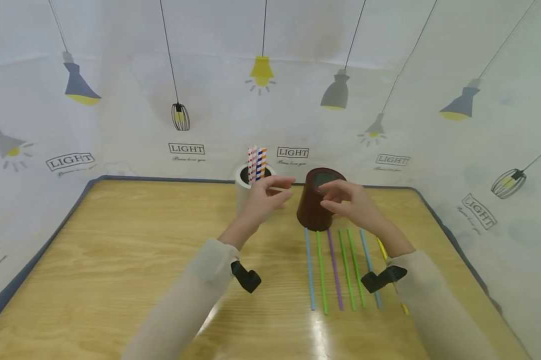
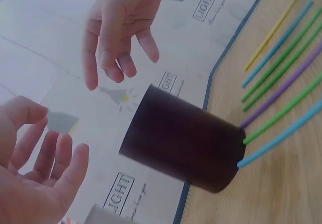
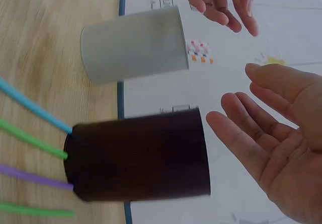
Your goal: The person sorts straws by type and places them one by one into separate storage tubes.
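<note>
Both hands, left [image 1: 263,197] & right [image 1: 349,202], raised, fingers relaxed.

This looks like a staged recording booth, not a home: beyond the hands a printed backdrop [image 1: 387,100] with lamp drawings surrounds the wooden table [image 1: 117,250] under them.

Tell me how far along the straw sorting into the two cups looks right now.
Done: two striped straws already stand in the white cup. In hand: nothing; the left hand and right hand hover open near the brown cup, which looks empty from the head view. Left: seven plain coloured straws lie in a row on the wooden table.
</note>
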Demonstrator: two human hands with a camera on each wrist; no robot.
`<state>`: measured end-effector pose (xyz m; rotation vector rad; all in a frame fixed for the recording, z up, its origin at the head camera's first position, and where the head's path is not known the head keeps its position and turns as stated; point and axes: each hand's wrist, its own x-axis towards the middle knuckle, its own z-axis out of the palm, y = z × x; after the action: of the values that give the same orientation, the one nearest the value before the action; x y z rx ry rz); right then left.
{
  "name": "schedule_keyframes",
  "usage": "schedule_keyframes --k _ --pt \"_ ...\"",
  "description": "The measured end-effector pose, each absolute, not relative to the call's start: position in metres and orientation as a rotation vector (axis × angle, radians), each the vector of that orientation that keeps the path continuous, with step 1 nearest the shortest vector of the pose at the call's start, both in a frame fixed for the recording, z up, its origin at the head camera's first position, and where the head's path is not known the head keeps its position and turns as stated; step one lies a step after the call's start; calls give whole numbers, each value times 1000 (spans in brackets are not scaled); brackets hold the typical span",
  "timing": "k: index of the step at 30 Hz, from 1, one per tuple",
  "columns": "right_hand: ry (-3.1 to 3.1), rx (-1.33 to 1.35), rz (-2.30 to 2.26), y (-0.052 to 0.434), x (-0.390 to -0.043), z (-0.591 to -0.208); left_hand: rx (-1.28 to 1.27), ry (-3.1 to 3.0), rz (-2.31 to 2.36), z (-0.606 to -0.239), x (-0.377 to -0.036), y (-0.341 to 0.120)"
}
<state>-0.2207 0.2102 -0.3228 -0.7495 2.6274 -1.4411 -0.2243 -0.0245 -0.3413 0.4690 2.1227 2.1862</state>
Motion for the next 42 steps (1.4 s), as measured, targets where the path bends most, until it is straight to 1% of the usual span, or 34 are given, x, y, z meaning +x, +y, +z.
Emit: schedule_keyframes --k 9,14,18,27,31,36,42 --pt "2647 -564 -1396 259 -212 -329 263 2218 2067 -340 -250 22" --pt "2691 -509 -1351 282 -215 -330 143 2392 1935 -344 -264 34" --pt "2698 -452 -1349 301 -218 -338 67 2453 1915 -350 -271 40" --pt "2652 -308 -1381 341 -214 -372 100 2392 2053 -366 -278 59" --pt "2630 -260 -1421 352 -216 -385 98 2378 2103 -372 -282 59" --pt "2631 -141 -1455 360 -213 -406 101 2398 2144 -375 -281 60" --pt "2630 10 -1498 360 -209 -423 103 2384 2169 -378 -280 62"
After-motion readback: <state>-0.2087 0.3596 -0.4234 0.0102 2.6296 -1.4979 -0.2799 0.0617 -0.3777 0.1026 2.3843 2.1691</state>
